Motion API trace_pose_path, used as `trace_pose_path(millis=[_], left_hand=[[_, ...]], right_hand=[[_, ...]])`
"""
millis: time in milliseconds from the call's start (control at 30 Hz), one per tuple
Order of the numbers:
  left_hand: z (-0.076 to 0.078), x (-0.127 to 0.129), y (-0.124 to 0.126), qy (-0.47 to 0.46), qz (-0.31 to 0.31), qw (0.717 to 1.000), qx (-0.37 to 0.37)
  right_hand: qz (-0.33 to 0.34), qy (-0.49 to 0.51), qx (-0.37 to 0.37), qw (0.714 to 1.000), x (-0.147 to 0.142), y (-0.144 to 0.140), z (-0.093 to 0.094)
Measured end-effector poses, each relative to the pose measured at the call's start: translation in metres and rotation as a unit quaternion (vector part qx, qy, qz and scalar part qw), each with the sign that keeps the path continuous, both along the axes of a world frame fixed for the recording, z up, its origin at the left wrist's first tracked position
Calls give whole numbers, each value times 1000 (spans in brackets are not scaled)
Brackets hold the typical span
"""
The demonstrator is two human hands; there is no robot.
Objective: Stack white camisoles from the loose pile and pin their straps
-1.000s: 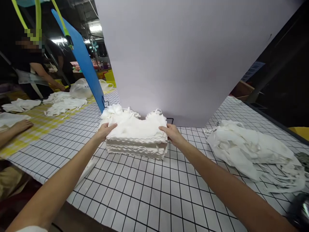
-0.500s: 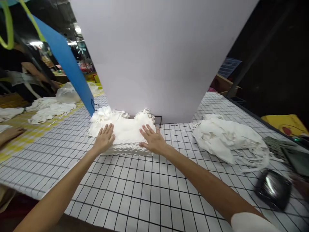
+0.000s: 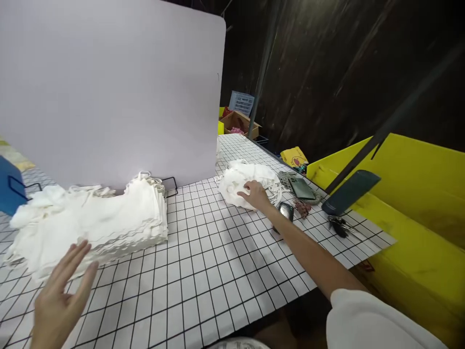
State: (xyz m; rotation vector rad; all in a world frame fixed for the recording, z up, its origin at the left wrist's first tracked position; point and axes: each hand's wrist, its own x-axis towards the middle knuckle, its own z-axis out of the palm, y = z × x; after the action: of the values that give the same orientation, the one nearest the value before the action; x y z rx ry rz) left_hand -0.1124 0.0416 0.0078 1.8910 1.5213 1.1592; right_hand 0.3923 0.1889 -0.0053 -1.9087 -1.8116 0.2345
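A thick stack of white cloth pieces (image 3: 105,218) with wavy front edges and looped ties lies on the table at left. My left hand (image 3: 60,298) is open just in front of it, fingers spread and slightly blurred; whether it touches the stack I cannot tell. Farther right, a loose heap of white cloth (image 3: 236,182) with trailing strings lies on the grid-patterned tablecloth (image 3: 203,257). My right hand (image 3: 257,195) reaches onto this heap, thumb and forefinger apart, the other fingers partly hidden. No cloth shows gripped in it.
A big pale upright panel (image 3: 119,87) stands behind the stack, on a black wire foot (image 3: 173,186). A blue panel (image 3: 10,186) is at far left. Right of the heap lie a phone (image 3: 302,188), a black shiny item (image 3: 286,212) and keys (image 3: 343,225), beside a large yellow bin (image 3: 417,194).
The view has swung right. Both hands have left the top of the stack: my right hand has moved across to the loose heap, my left has drawn back toward me.
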Motion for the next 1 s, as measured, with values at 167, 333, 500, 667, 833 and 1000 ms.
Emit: trace_pose_path(millis=[167, 333, 500, 667, 833, 1000], left_hand=[[18, 94, 9, -4, 79, 996, 38], [29, 142, 16, -196, 15, 977, -79], [42, 192, 16, -575, -90, 764, -279], [38, 213, 19, -679, -96, 664, -299], [29, 216, 15, -672, -97, 656, -330], [16, 225, 4, -567, -130, 748, -321]], right_hand=[[7, 4, -73, 997, 35, 9, -1], [49, 25, -51, 997, 45, 12, 26], [124, 57, 78, 988, -19, 0, 34], [428, 140, 229, 863, -107, -71, 17], [446, 96, 229, 860, -135, -104, 5], [345, 132, 214, 904, -137, -105, -4]])
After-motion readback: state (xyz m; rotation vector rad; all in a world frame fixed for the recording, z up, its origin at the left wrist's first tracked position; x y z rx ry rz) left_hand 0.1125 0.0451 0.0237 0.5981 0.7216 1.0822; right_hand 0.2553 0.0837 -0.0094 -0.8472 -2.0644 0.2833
